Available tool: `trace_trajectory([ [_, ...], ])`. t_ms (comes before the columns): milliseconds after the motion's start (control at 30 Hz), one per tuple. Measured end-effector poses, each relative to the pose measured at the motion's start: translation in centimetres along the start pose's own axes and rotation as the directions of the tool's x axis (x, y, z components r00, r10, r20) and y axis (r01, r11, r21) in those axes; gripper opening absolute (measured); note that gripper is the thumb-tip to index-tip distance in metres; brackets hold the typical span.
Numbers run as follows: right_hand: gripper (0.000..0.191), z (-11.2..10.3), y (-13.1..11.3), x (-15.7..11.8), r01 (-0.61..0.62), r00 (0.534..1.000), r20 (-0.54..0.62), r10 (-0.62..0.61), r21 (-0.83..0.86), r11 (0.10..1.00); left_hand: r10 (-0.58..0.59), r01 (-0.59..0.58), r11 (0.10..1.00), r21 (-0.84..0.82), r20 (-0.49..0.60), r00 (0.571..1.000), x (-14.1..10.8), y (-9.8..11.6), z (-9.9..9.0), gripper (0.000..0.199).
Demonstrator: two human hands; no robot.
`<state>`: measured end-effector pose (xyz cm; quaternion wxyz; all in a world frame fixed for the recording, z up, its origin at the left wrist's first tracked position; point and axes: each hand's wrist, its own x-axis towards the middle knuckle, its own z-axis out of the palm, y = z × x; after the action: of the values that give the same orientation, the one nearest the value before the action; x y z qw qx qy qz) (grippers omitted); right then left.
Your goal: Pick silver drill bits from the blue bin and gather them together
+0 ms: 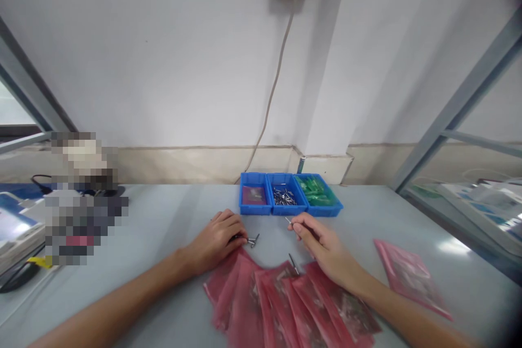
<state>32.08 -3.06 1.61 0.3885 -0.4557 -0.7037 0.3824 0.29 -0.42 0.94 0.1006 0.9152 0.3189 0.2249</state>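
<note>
My left hand (224, 235) rests at the table, curled over several thin metal pieces (253, 240) that look like screws, their ends poking out past the fingertips. Pinched between the thumb and fingers of my right hand (316, 235) is one small metal screw-like piece (289, 221), held just in front of the bins. Below and between my hands, pink translucent bags (271, 304) lie fanned in an overlapping row. Another dark metal piece (294, 264) sits at the top edge of the bags. My right forearm covers part of the rightmost ones.
Three joined blue bins stand near the wall: the left bin (256, 210) has a pink bag, the middle bin (289, 210) loose metal pieces, the right bin (326, 211) green packets. A separate pink bag (411, 277) lies right. A person (87, 196) is at far left, blurred.
</note>
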Motion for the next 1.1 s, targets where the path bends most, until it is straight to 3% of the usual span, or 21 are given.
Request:
trace_trajectory([
  [500,0.023,0.02,-0.32,0.18,0.004,0.998,-0.068,-0.004,-0.007,1.000,-0.044,0.043,0.999,-0.028,-0.025,0.999,-0.10,0.03,0.15,0.015],
  [1100,0.028,-0.02,-0.05,0.52,-0.014,0.997,-0.080,0.018,0.050,0.999,-0.068,0.068,0.998,0.000,-0.033,0.997,-0.50,-0.17,0.71,0.016],
])
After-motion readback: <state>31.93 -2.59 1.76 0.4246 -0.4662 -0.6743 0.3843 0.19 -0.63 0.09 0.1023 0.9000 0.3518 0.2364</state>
